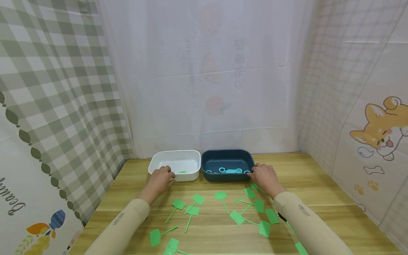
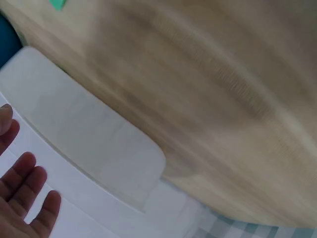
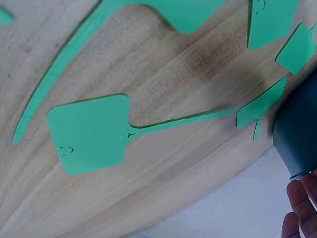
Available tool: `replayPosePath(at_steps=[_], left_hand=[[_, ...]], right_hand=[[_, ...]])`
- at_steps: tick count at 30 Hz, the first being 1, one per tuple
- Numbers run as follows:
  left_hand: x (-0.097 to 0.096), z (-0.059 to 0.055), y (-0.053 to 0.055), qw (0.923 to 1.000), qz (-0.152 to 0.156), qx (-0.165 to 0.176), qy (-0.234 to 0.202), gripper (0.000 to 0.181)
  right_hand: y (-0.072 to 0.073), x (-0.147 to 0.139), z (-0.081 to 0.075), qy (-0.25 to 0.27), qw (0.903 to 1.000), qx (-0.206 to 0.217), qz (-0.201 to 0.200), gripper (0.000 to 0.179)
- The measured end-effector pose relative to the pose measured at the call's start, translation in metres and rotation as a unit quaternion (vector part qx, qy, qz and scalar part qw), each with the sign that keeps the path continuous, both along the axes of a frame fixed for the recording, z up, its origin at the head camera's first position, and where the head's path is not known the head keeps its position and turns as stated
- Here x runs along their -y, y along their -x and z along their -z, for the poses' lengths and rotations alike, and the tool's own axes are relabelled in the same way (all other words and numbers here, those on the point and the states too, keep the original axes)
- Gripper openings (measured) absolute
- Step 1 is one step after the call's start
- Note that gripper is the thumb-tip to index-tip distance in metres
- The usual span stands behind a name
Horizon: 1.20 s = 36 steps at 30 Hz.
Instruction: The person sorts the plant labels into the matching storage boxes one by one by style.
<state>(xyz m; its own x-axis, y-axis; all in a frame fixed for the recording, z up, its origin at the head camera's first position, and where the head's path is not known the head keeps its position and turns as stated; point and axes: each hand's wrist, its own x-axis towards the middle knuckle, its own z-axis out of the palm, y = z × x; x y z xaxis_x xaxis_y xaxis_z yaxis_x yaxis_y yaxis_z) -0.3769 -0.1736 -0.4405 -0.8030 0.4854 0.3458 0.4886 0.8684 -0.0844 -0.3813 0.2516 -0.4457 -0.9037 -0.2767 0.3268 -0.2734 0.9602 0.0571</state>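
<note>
My left hand [image 1: 162, 178] is over the front left of a white bin [image 1: 154, 159]; in the left wrist view its loosely bent fingers [image 2: 33, 181] overlap the bin beyond the rim, with nothing seen in them. A bit of green shows inside this bin. Beside it stands a dark blue bin [image 1: 227, 153] holding several light blue pieces [image 1: 230, 170], some with ring-shaped ends. My right hand [image 1: 264, 176] is at its front right corner. In the right wrist view its fingertips [image 3: 295, 193] lie right at the bin's rim, and its thumb is out of view.
Several flat green plant labels [image 3: 91, 134] with thin stems lie scattered on the wooden table [image 1: 220, 232] in front of both bins. More labels, such as a square-headed one [image 1: 272, 216], lie near or partly under my right forearm. Hanging cloths [image 1: 210, 120] enclose the back and sides.
</note>
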Motion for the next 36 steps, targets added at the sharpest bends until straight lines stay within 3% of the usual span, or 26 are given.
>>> replayPosePath(at_steps=[3, 6, 11, 15, 21, 32, 36], left_hand=[[0.003, 0.005, -0.012, 0.9994, 0.031, 0.004, -0.014, 0.007], [0.006, 0.01, -0.025, 0.9979, 0.053, 0.035, -0.014, 0.011], [0.01, 0.018, -0.046, 0.99, 0.045, 0.134, -0.004, 0.021], [0.012, 0.027, -0.059, 0.9854, 0.05, 0.162, -0.015, 0.025], [0.01, 0.036, -0.066, 0.9868, 0.08, 0.141, -0.004, 0.021], [0.0, 0.04, -0.065, 0.994, 0.071, 0.083, 0.009, 0.03], [0.004, 0.035, -0.059, 0.9949, 0.072, 0.071, -0.003, 0.03]], right_hand=[[-0.001, 0.0, 0.0, 0.004, 1.0, -0.002, 0.001, 0.029], [-0.002, 0.001, 0.0, 0.003, 1.0, 0.0, 0.003, 0.029], [-0.001, 0.001, -0.002, -0.001, 1.0, 0.004, 0.003, 0.029], [-0.001, 0.002, -0.002, -0.004, 1.0, 0.004, 0.003, 0.029], [-0.002, -0.001, -0.002, -0.006, 1.0, 0.006, 0.001, 0.03], [-0.001, -0.004, -0.001, -0.01, 0.9998, 0.015, 0.0, 0.03], [0.0, -0.002, -0.001, -0.01, 0.9999, 0.009, -0.004, 0.03]])
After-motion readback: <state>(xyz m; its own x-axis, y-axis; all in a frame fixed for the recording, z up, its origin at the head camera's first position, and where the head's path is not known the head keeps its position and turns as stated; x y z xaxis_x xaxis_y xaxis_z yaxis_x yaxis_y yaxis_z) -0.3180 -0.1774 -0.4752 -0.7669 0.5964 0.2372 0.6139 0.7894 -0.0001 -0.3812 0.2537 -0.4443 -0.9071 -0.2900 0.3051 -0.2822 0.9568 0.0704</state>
